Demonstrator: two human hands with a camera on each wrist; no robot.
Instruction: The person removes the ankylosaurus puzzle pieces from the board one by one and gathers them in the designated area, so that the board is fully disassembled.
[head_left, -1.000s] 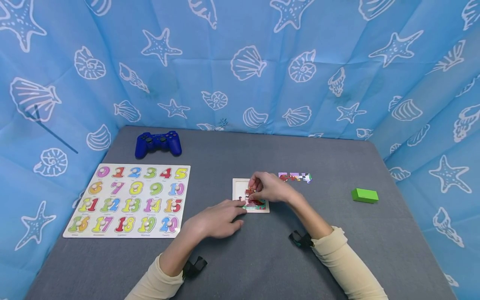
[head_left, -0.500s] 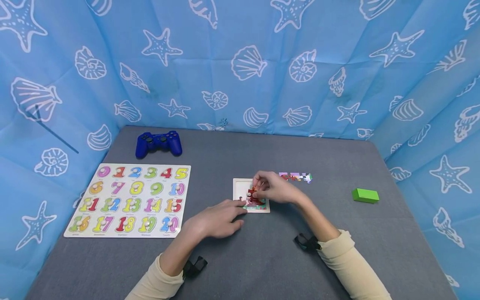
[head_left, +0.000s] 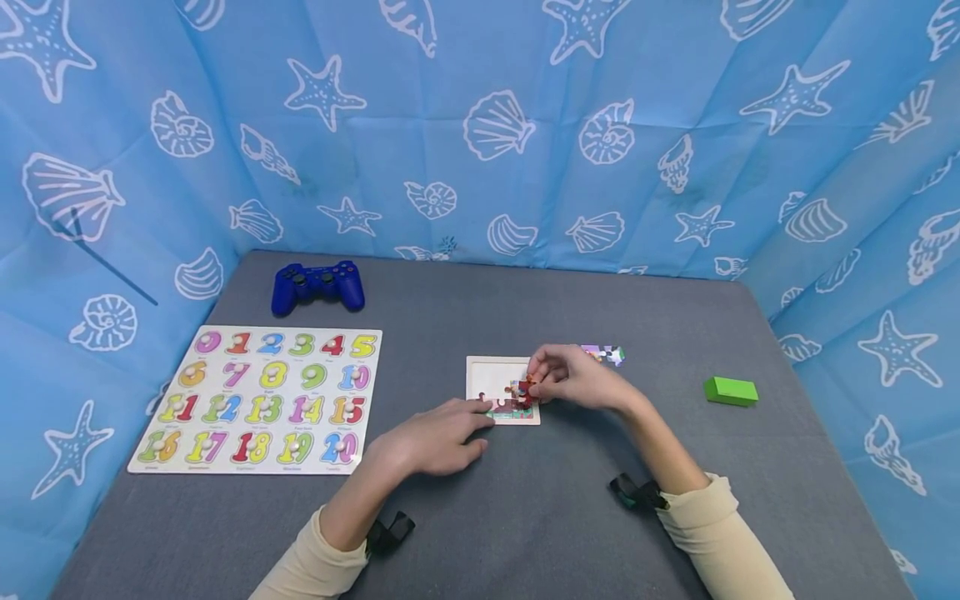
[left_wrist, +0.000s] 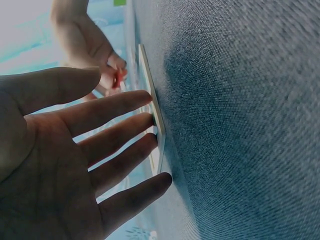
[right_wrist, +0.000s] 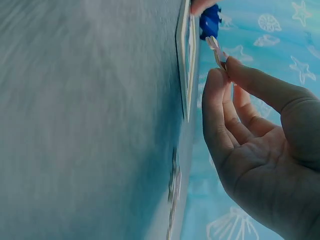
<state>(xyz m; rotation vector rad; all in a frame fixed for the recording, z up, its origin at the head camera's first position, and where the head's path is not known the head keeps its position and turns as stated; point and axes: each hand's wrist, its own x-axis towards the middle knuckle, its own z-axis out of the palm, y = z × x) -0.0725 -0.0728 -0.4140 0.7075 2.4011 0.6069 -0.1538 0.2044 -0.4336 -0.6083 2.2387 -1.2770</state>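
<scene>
OK | gray tbl point(head_left: 495, 533) | blue curtain point(head_left: 420, 158) bhd | L fingers point(left_wrist: 110, 110) apart | R fingers point(right_wrist: 215, 102) pinch puzzle pc point(right_wrist: 216, 52)

So the right hand point(head_left: 576, 377) slid rightward with its pinched puzzle piece point(right_wrist: 217, 53), over to the tray point(head_left: 491, 370)'s right side. Now it's blocking some loose pieces point(head_left: 612, 356).

Even head-view light, dimmer wrist views.

left grip point(head_left: 442, 435): fingers extended, spread | right grip point(head_left: 573, 377): thumb and forefinger in a pinch
</scene>
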